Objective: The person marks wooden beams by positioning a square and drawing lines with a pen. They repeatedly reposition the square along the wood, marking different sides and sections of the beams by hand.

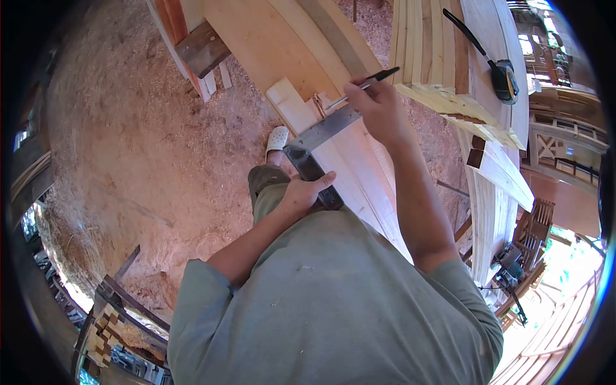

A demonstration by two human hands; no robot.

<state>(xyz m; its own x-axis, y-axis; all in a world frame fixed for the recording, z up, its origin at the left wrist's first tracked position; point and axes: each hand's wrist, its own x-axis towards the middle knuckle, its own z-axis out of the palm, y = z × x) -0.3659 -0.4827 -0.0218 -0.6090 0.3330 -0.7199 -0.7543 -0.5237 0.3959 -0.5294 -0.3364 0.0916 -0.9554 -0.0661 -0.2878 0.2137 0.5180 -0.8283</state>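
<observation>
My left hand (301,196) is wrapped round the dark stock of a try square (308,168), close in front of my shirt. The square's metal blade (327,130) lies across a pale wooden board (356,167). Pinched in my right hand (380,114) is a slim pen (383,73) with a black end, its thin silver part slanting down to the left just beyond the blade. Near the pen's tip are a short wood block (290,106) and a small reddish piece of wood (319,102).
A tape measure (505,82) with a black strap rests on stacked planks (443,45) at the right. One dark-ended timber (494,163) juts out below them. Shavings cover the floor (147,128), where my sandal (277,142) shows. A power tool (509,264) sits at lower right.
</observation>
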